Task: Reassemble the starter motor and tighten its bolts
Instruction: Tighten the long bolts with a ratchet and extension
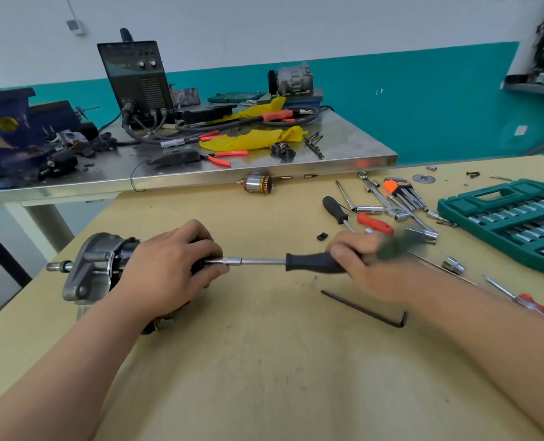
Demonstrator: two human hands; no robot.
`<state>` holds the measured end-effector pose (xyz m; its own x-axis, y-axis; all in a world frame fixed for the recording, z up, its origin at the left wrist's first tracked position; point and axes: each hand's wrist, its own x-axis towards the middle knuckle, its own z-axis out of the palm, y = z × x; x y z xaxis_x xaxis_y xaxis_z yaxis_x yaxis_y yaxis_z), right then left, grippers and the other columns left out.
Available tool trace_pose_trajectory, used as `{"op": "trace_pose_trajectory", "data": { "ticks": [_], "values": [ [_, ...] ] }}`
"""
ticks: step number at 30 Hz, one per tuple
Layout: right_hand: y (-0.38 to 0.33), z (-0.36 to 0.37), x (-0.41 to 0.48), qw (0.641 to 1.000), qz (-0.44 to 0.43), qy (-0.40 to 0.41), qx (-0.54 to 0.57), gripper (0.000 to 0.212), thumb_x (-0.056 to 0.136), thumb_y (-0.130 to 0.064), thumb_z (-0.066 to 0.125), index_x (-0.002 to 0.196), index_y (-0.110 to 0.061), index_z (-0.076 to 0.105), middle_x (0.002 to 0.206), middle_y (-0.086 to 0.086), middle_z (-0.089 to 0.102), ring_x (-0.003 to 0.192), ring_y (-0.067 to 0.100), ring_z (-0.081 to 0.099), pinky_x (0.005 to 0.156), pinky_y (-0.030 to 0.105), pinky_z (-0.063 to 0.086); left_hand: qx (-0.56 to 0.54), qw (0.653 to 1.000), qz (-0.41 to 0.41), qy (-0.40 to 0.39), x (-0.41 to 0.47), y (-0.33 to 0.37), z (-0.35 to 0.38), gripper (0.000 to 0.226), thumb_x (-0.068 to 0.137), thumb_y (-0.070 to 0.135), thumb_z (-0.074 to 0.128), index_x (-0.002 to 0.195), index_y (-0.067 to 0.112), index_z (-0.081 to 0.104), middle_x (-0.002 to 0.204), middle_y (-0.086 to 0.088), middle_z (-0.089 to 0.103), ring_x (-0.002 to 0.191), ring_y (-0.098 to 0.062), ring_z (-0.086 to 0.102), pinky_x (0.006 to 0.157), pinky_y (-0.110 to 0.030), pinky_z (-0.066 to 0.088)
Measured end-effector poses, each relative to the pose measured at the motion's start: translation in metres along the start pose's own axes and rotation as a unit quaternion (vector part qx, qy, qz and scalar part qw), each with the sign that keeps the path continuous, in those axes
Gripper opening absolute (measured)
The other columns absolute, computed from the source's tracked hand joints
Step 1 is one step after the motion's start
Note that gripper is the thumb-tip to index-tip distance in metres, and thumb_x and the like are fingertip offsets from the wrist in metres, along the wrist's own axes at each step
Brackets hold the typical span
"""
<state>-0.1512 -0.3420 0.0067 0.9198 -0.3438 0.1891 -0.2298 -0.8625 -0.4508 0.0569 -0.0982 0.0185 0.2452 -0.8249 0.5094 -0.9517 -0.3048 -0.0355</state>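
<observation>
The starter motor [95, 268] lies on its side on the wooden table [264, 361], its silver nose housing and shaft pointing left. My left hand [172, 265] grips its black body from above and hides most of it. My right hand [359, 259], blurred, holds the black handle of a socket driver [312, 261]. The driver's chrome shaft and socket [232, 260] run level to the left and meet the motor's rear end under my left thumb. The bolt itself is hidden.
A black hex key [366, 308] lies just in front of my right forearm. Loose drivers, sockets and a hex key set [401, 189] are scattered at the right, beside a green socket case [512, 218]. An armature [258, 183] rests by the steel bench [264, 167].
</observation>
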Motion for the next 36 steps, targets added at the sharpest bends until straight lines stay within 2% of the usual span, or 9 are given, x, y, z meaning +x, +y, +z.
{"op": "trace_pose_trajectory", "data": {
  "ticks": [3,9,13,16,18,21,28,33,36],
  "values": [
    [0.004,0.0,0.005,0.987,-0.097,0.047,-0.116,0.042,0.092,-0.055,0.027,0.1,-0.031,0.062,0.078,-0.021,0.056,0.073,0.004,0.054,0.077,0.035,0.048,0.0,1.0,0.006,0.009,0.0,-0.001,0.002,0.044,0.086,0.055,0.043,0.086,0.024,0.075,0.094,0.008,0.061,0.075,-0.015,0.062,0.054,-0.021,0.036],
    [-0.002,-0.002,0.015,0.836,0.311,-0.198,0.406,0.062,0.098,-0.054,0.036,0.081,-0.006,0.072,0.048,0.003,0.04,0.032,0.012,0.023,0.035,0.016,0.022,-0.003,1.0,0.01,0.004,-0.001,0.0,0.003,0.046,0.085,0.057,0.044,0.086,0.025,0.077,0.095,0.007,0.062,0.072,-0.016,0.064,0.054,-0.027,0.047],
    [0.0,0.004,0.005,0.997,0.027,-0.019,0.069,0.044,0.099,-0.048,0.032,0.092,-0.018,0.064,0.062,-0.009,0.058,0.053,0.012,0.052,0.057,0.026,0.043,-0.016,0.999,-0.006,0.031,-0.005,-0.003,0.001,0.04,0.084,0.055,0.047,0.085,0.027,0.076,0.096,0.009,0.062,0.071,-0.01,0.06,0.054,-0.024,0.043],
    [0.004,0.003,0.007,0.971,-0.169,0.1,-0.136,0.026,0.09,-0.046,0.043,0.092,-0.03,0.063,0.069,-0.017,0.06,0.066,0.007,0.058,0.07,0.034,0.047,-0.024,0.998,-0.012,0.055,-0.009,-0.006,-0.001,0.038,0.085,0.052,0.049,0.083,0.026,0.076,0.096,0.008,0.062,0.073,-0.011,0.063,0.055,-0.028,0.047],
    [-0.006,-0.001,0.012,0.99,-0.006,-0.004,0.138,0.039,0.088,-0.054,0.035,0.075,-0.028,0.061,0.056,-0.013,0.051,0.052,0.009,0.048,0.057,0.028,0.042,-0.027,0.997,-0.012,0.064,-0.012,-0.006,-0.002,0.038,0.085,0.051,0.05,0.082,0.024,0.077,0.095,0.007,0.063,0.073,-0.013,0.065,0.055,-0.029,0.05],
    [-0.011,-0.002,0.022,0.837,0.257,-0.213,0.434,0.063,0.095,-0.059,0.036,0.074,-0.011,0.071,0.047,-0.001,0.038,0.034,0.012,0.025,0.036,0.017,0.024,-0.03,0.997,-0.018,0.071,-0.015,-0.006,-0.006,0.038,0.085,0.051,0.051,0.084,0.023,0.077,0.095,0.006,0.063,0.073,-0.014,0.065,0.056,-0.03,0.052],
    [-0.012,0.004,0.002,0.97,-0.188,0.101,-0.113,0.028,0.091,-0.041,0.046,0.094,-0.025,0.068,0.075,-0.014,0.065,0.069,0.011,0.059,0.059,0.018,0.044,-0.034,0.997,-0.017,0.065,-0.021,-0.009,-0.008,0.039,0.087,0.05,0.049,0.085,0.023,0.077,0.096,0.006,0.062,0.074,-0.013,0.064,0.056,-0.03,0.052],
    [-0.026,-0.007,0.021,0.875,0.23,-0.164,0.394,0.058,0.098,-0.051,0.038,0.073,-0.01,0.07,0.048,-0.001,0.04,0.035,0.013,0.027,0.038,0.02,0.023,-0.018,0.997,-0.027,0.068,-0.021,-0.008,-0.007,0.038,0.081,0.056,0.052,0.084,0.027,0.076,0.094,0.009,0.061,0.07,-0.009,0.06,0.055,-0.022,0.044],
    [-0.024,0.0,0.01,0.974,0.065,-0.058,0.21,0.046,0.099,-0.044,0.038,0.077,-0.017,0.068,0.052,-0.001,0.051,0.042,0.014,0.043,0.045,0.026,0.038,-0.022,0.997,-0.04,0.065,-0.022,-0.008,-0.007,0.037,0.079,0.057,0.053,0.084,0.028,0.075,0.094,0.01,0.06,0.072,-0.01,0.061,0.056,-0.018,0.038]
  ]
}}
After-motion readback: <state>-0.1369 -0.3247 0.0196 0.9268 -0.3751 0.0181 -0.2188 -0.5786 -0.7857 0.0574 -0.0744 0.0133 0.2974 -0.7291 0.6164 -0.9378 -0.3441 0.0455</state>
